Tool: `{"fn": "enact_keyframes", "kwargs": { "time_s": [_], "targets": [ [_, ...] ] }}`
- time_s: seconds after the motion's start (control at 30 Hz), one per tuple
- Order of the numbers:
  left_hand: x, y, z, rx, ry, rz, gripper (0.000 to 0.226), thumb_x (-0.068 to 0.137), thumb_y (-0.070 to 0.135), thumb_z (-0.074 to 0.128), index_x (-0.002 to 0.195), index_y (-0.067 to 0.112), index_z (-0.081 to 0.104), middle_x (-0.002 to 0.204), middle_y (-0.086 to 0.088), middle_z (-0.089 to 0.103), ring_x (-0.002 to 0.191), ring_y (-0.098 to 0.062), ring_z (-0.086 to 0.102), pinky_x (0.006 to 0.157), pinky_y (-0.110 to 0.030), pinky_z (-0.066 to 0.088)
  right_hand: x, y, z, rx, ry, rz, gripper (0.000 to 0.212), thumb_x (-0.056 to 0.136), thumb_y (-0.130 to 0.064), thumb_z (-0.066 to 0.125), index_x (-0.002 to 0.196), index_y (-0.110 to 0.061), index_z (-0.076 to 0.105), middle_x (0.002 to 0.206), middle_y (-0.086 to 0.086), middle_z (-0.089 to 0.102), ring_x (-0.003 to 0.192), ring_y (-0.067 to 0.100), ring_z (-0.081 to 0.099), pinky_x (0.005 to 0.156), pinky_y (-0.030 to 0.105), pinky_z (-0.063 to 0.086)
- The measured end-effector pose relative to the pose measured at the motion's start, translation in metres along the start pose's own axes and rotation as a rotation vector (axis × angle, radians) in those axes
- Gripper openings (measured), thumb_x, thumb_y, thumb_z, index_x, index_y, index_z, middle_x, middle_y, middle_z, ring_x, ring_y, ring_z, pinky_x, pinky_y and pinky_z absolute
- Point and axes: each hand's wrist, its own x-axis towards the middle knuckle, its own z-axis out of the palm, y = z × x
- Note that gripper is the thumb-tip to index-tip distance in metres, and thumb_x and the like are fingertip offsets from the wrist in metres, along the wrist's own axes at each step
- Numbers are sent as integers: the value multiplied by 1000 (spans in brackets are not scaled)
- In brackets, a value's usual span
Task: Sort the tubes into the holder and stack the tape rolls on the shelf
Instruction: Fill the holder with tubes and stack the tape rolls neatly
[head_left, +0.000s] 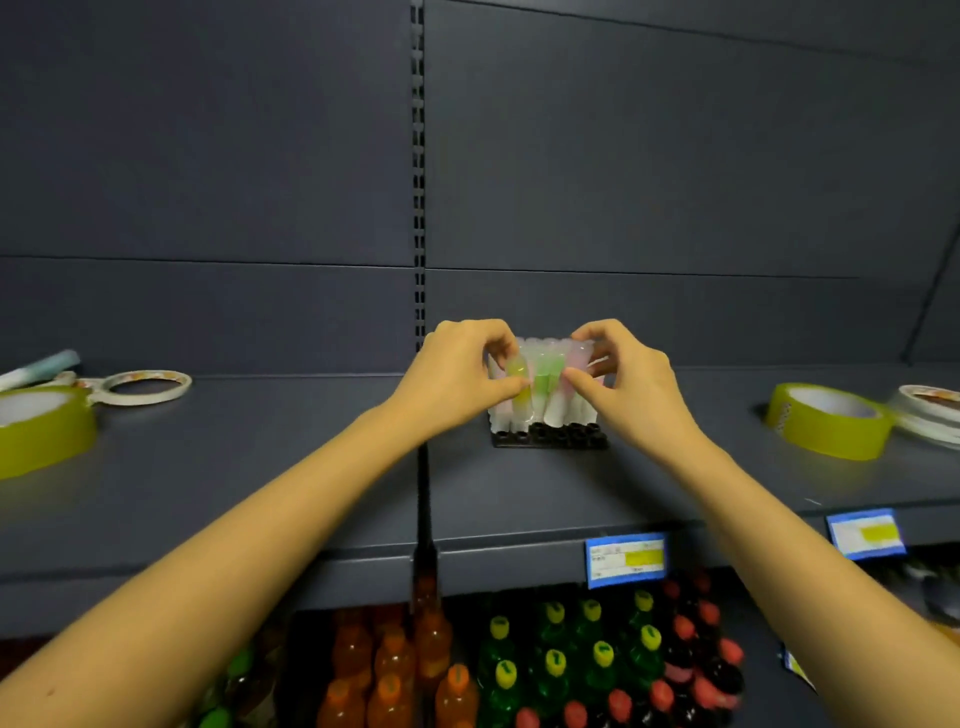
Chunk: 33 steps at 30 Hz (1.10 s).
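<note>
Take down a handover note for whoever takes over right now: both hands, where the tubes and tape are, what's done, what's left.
Left hand pinches the yellow tube; right hand pinches the pink tube, both at the black holder.
Done: a cluster of tubes stands in the holder; front holes are empty.
Left: one loose tube lies far left; green tape roll and white tape ring on the left, second green roll and white rolls on the right, not yet stacked together.
</note>
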Motion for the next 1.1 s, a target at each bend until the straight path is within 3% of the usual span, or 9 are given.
{"fn": "enact_keyframes", "kwargs": {
  "time_s": [0.2,0.4,0.57,0.67,0.73,0.83,0.93,1.03,1.1],
  "targets": [
    [6,18,26,96,-13,-72,19,75,22,71,86,19,57,82,8,64,62,-12,52,75,-35,52,7,25,-5,35,-31,-33,29,83,-16,68,109,-19,56,94,-4,61,77,14,61,76,24,49],
    [13,23,41,265,-32,-63,17,78,22,68,89,18,56,79,11,57,72,-16,53,76,-34,50,11,37,-4,79,-37,-46,28,83,-15,68,108,-19,56,90,-6,58,71,1,55,77,23,49],
    [20,20,49,444,0,-1,23,87,30,61,105,18,62,107,1,56,92,-16,53,76,-24,36,15,44,-4,71,-27,-69,27,83,-16,68,107,-20,58,93,-7,59,72,2,57,77,26,51],
    [18,14,54,523,36,28,28,92,33,53,117,21,60,114,0,52,103,-18,49,81,-26,31,16,46,-1,73,-22,-78,27,82,-18,69,107,-21,58,89,-10,59,72,3,57,79,32,53],
    [15,11,59,561,51,31,30,94,31,49,120,21,59,113,-3,51,101,-21,46,77,-27,29,17,47,2,70,-24,-68,29,82,-19,69,108,-23,57,80,-16,56,71,3,57,80,35,53],
    [13,12,65,626,85,72,25,94,22,48,110,11,63,102,-10,51,92,-28,45,69,-29,24,18,48,6,62,-34,-58,30,82,-19,69,107,-22,54,77,-19,54,69,4,57,81,39,53],
    [14,13,66,648,105,73,23,92,17,46,105,8,64,98,-12,50,90,-29,45,67,-30,21,18,47,8,-6,-58,-96,24,84,-24,68,105,-22,56,91,-11,60,77,10,60,78,40,53],
    [13,13,61,652,104,91,29,90,16,44,110,15,65,101,-10,49,92,-27,43,70,-28,18,18,46,7,-203,-80,-153,26,89,-35,59,114,-29,58,106,-9,52,95,14,55,69,30,44],
    [8,12,54,634,143,88,27,83,13,48,99,11,69,95,-12,53,86,-30,50,71,-30,24,22,44,3,-300,-99,-159,27,91,-35,54,117,-30,58,108,-6,47,104,15,49,68,30,39]
  ]
}}
